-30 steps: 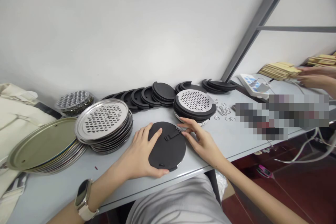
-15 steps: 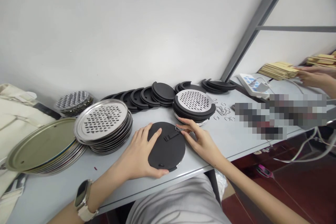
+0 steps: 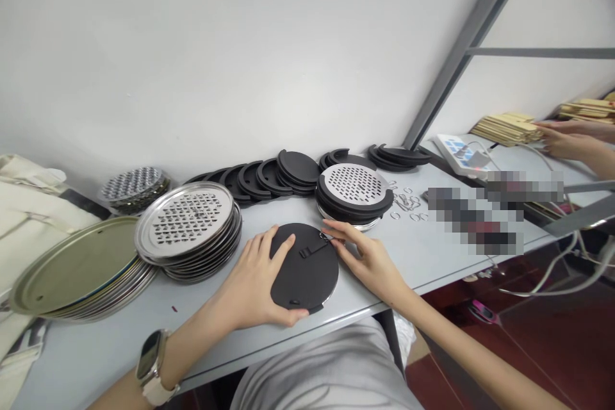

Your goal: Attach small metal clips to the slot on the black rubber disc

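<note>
A round black disc lies on the grey table by its front edge, a small raised clip near its middle. My left hand grips the disc along its left side, thumb at the near rim and fingers over the top. A small metal ring stands at the disc's upper right edge, pinched between the thumb and fingers of my right hand. Behind them sits a stack of black holders topped by a perforated metal grater plate. Loose metal rings are scattered to its right.
Stacked grater plates and olive-green oval trays stand on the left. Black notched discs lean in a row along the wall. At far right, a co-worker's hand touches wooden pieces near a metal post.
My hands keep nearly the same hold on the disc and ring. The camera view has shifted very slightly.
</note>
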Available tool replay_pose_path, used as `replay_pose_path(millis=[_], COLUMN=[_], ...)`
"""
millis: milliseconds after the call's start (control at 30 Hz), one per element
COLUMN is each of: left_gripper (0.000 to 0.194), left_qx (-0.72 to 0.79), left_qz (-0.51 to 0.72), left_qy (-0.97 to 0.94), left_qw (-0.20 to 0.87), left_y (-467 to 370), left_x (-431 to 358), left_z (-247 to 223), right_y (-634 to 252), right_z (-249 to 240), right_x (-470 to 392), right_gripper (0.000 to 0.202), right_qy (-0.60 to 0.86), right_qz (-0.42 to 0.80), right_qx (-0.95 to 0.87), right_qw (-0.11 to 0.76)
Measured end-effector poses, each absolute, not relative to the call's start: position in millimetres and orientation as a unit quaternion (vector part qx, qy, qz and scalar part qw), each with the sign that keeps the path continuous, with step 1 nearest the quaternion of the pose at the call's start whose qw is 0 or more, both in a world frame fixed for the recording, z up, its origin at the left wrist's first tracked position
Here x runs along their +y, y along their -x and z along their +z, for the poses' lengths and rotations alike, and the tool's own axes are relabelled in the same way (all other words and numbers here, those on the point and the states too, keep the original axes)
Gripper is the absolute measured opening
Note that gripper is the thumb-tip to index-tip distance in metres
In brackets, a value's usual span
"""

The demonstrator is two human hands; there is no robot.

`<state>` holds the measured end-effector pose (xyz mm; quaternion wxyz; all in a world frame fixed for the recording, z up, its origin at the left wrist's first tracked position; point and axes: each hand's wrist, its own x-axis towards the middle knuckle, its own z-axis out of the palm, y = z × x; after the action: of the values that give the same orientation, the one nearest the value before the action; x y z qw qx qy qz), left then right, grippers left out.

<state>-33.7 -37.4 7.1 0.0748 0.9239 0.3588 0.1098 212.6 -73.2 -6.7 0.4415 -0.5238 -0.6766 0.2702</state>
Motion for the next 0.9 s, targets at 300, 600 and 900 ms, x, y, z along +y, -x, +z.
replay_pose_path(millis=[300,600,900], left_gripper=[0.11,0.11,0.11], left_qx=[0.358,0.357,0.36], left_qz=[0.097,0.101,0.102], left_qy=[-0.926,-0.926,-0.924], left_qw=[0.071,0.07,0.075], left_y=[34.3,34.5,33.7], left_x=[-36.9,-37.3,-37.6], left_z=[5.1,5.1,4.8], right_y=[-214.5,-214.6,-214.3], right_z=[-14.1,-13.4,-12.9], right_x=[-71.8,-72.3,-71.5], right_gripper=[0.035,0.036,0.036], right_qy=[0.522,0.53,0.521], right_qz=[0.249,0.247,0.235], right_qx=[-0.686,-0.691,-0.703], right_qw=[0.441,0.424,0.423])
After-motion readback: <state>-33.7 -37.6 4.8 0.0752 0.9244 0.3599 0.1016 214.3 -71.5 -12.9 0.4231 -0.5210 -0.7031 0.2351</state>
